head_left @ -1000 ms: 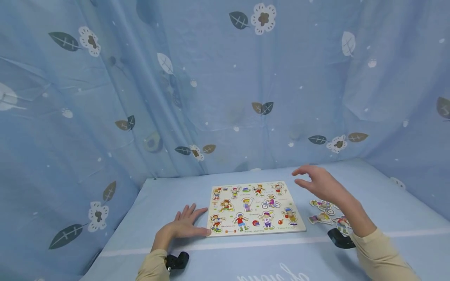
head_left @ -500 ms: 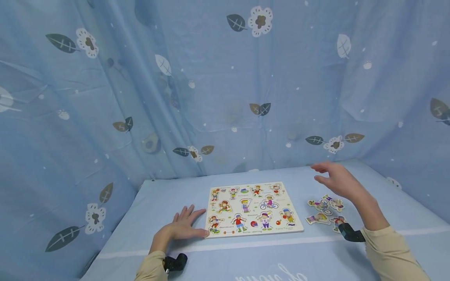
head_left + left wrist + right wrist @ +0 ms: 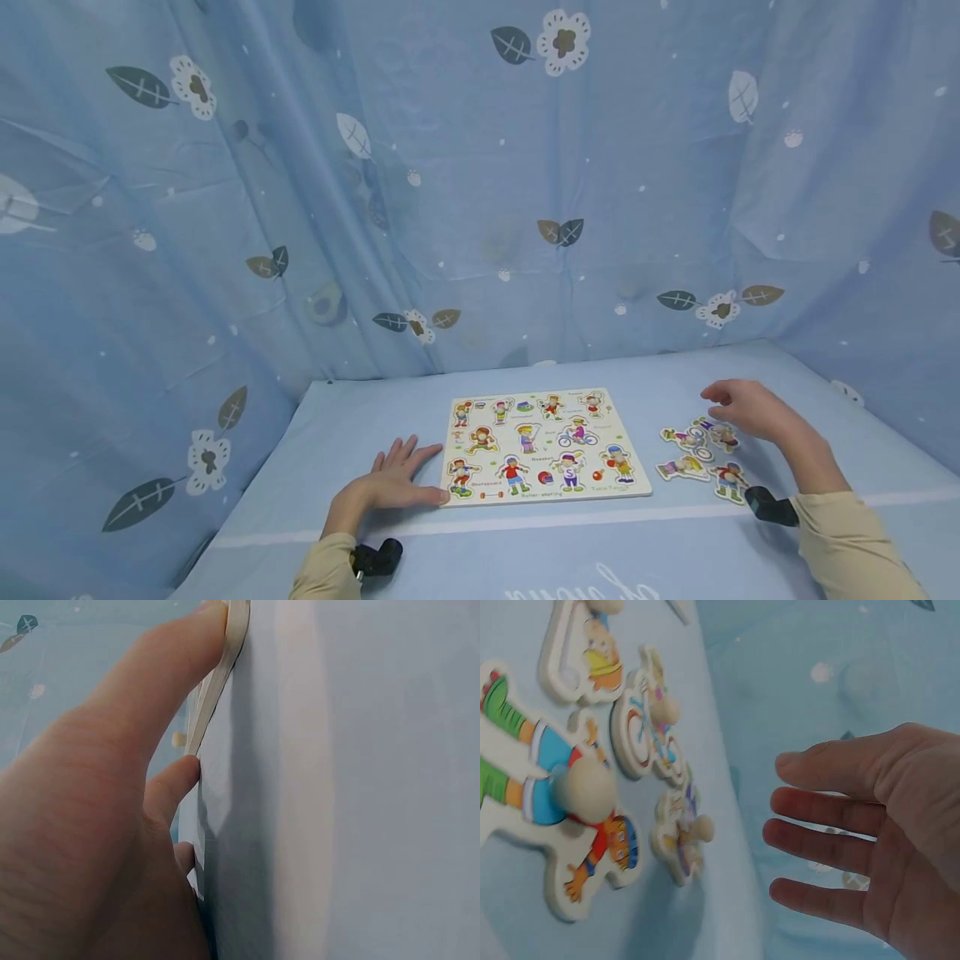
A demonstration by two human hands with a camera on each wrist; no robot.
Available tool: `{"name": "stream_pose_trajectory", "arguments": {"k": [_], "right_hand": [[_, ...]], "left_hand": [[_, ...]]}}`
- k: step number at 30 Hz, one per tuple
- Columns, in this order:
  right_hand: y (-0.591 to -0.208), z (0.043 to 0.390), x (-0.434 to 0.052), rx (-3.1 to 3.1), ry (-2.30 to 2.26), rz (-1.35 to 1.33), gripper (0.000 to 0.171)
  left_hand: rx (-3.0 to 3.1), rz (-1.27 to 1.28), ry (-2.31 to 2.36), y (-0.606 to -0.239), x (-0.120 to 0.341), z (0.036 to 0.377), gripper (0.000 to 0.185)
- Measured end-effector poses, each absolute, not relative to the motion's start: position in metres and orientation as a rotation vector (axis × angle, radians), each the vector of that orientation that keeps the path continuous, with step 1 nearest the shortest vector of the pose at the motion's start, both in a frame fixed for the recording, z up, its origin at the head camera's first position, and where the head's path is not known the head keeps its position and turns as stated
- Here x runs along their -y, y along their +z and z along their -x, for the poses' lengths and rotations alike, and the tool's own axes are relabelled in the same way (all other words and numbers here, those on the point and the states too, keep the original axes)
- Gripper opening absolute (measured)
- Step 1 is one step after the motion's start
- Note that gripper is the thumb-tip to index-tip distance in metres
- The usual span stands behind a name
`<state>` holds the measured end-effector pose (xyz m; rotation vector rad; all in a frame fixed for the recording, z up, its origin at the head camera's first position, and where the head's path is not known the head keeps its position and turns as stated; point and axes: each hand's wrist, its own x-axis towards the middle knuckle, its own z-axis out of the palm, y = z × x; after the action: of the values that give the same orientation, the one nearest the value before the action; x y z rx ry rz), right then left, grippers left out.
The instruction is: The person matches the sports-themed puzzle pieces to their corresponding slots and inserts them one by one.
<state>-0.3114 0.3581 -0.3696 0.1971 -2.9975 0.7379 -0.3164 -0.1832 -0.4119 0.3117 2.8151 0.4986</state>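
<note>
Lowered since earlier, right hand (image 3: pixel 750 410) hovers with fingers spread over loose puzzle pieces (image 3: pixel 699 454); left hand (image 3: pixel 390 483) lies flat, fingers spread, touching puzzle board (image 3: pixel 542 444) on bench (image 3: pixel 360 417).

The flat wooden puzzle board printed with sport figures (image 3: pixel 542 444) is laid on the blue cloth-covered table (image 3: pixel 525 550), its left edge touched by the flat left hand (image 3: pixel 390 483). Four loose wooden figure-shaped puzzle pieces with round knobs (image 3: pixel 701 456) are spread well to the right of the board, just below and beside the raised right hand (image 3: pixel 750 410). A flower-printed blue curtain (image 3: pixel 480 183) is hung behind everything.
</note>
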Motion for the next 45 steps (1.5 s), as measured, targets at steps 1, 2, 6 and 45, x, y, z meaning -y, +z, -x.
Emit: {"name": "stream_pose_trajectory", "arguments": {"k": [1,2,6,45], "right_hand": [[-0.372,0.312,-0.36,3.017,0.753,-0.182,0.037],[-0.374,0.313,-0.362,3.033,0.767,-0.163,0.037],[-0.383,0.316,-0.367,3.07,0.792,-0.119,0.035],[-0.403,0.324,-0.382,3.116,0.782,-0.139,0.021]], "left_hand": [[-2.817,-0.309,0.492,-0.412,0.183,0.316,0.098],[-2.819,-0.31,0.489,-0.412,0.183,0.316,0.098],[-2.821,-0.32,0.492,-0.412,0.183,0.316,0.098],[-2.806,-0.339,0.508,-0.41,0.184,0.315,0.097]]}}
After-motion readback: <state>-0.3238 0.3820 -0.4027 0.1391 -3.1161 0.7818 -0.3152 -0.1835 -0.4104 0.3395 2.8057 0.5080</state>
